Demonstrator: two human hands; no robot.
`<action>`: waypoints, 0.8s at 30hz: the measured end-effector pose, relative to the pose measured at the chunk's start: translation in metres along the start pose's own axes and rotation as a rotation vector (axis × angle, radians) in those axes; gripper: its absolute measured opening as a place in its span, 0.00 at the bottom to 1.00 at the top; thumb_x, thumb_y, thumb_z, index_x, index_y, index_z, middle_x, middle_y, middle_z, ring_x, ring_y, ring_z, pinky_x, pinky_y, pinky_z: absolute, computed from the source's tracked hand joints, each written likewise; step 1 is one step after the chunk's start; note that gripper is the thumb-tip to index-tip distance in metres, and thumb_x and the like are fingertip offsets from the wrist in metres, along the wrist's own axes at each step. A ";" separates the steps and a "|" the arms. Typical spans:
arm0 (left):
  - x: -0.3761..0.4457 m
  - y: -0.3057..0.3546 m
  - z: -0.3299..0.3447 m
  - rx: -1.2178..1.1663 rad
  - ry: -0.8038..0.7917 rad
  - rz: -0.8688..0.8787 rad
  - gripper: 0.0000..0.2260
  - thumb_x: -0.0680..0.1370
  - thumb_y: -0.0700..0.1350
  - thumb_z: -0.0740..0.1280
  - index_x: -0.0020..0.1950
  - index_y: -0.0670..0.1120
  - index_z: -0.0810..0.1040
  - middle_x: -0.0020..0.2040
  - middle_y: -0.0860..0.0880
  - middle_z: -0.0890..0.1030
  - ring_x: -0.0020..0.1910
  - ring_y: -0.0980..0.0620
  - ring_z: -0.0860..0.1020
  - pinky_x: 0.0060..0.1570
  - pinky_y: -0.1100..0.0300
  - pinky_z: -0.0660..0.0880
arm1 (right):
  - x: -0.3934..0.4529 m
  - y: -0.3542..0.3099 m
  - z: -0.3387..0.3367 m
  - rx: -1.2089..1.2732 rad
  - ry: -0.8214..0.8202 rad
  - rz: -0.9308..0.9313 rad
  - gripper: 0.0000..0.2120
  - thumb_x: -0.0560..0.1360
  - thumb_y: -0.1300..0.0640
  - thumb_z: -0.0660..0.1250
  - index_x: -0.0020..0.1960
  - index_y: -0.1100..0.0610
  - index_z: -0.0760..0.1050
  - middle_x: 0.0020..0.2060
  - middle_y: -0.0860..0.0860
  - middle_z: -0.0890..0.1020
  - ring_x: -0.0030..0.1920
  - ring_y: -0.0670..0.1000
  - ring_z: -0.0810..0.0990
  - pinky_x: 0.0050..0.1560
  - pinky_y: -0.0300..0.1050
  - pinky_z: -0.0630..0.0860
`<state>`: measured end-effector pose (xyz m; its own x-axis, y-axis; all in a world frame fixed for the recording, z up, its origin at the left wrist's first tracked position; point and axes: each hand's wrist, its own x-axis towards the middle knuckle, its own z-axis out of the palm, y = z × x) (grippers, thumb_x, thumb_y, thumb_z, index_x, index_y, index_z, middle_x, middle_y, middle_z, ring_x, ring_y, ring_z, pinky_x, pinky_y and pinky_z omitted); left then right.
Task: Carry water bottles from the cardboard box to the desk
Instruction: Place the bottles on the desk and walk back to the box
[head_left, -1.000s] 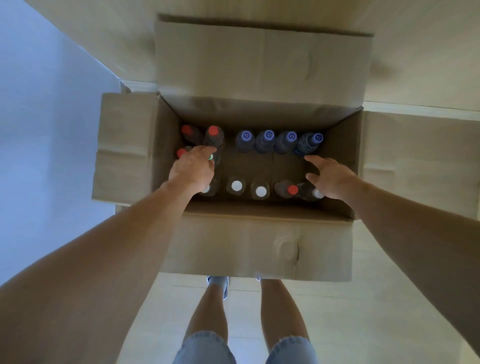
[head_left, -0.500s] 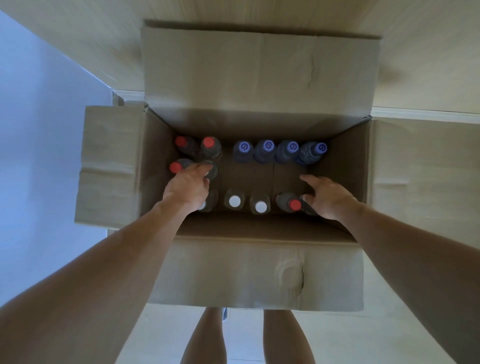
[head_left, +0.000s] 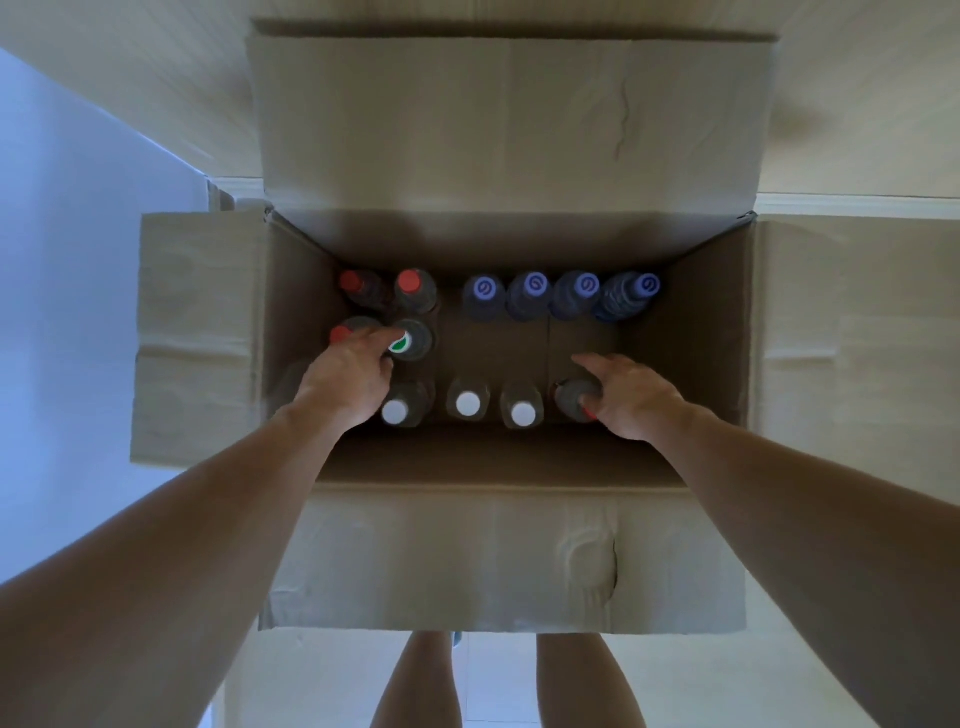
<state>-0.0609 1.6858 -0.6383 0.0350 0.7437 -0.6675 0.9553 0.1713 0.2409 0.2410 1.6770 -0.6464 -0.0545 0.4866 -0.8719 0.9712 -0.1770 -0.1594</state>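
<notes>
Both hands now down on bottles in the box, none lifted yet.
Left hand (head_left: 345, 382) has dropped lower, grip over the green-cap bottle (head_left: 410, 340), closure unclear; right hand (head_left: 631, 397) has closed round the red-cap bottle (head_left: 574, 400). White-cap bottles (head_left: 467, 404) crowd between; box (head_left: 498, 561) walls hem both lifts. Table unseen.

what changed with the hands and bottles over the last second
Both hands went deeper into the cardboard box. The right hand dropped onto the red-capped bottle at the near right and now covers its cap. The left hand slid forward, fingertips at the green-and-white capped bottle. No bottle has been lifted; all stand as before.
</notes>
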 end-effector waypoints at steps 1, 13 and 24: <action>0.001 0.002 0.004 0.006 -0.006 0.026 0.20 0.85 0.42 0.58 0.78 0.49 0.66 0.76 0.45 0.69 0.73 0.45 0.68 0.69 0.57 0.64 | 0.001 -0.002 0.001 -0.001 -0.006 -0.003 0.28 0.83 0.49 0.60 0.80 0.44 0.53 0.76 0.55 0.63 0.73 0.59 0.66 0.71 0.57 0.67; 0.032 0.032 0.071 0.120 -0.247 0.271 0.33 0.75 0.50 0.74 0.78 0.53 0.65 0.75 0.50 0.69 0.73 0.47 0.69 0.71 0.51 0.68 | 0.049 -0.033 0.036 -0.195 -0.085 -0.121 0.37 0.76 0.42 0.70 0.79 0.45 0.55 0.74 0.53 0.66 0.72 0.59 0.67 0.71 0.59 0.66; 0.062 0.027 0.107 0.307 -0.331 0.314 0.37 0.74 0.47 0.76 0.79 0.53 0.62 0.76 0.48 0.67 0.72 0.44 0.70 0.69 0.48 0.69 | 0.082 -0.037 0.066 -0.270 -0.094 -0.242 0.31 0.73 0.47 0.73 0.73 0.45 0.65 0.66 0.53 0.74 0.66 0.58 0.73 0.68 0.57 0.68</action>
<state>-0.0019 1.6673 -0.7488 0.3753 0.4768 -0.7948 0.9240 -0.2598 0.2805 0.1851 1.6668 -0.7424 -0.2991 0.4038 -0.8646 0.9530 0.1720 -0.2494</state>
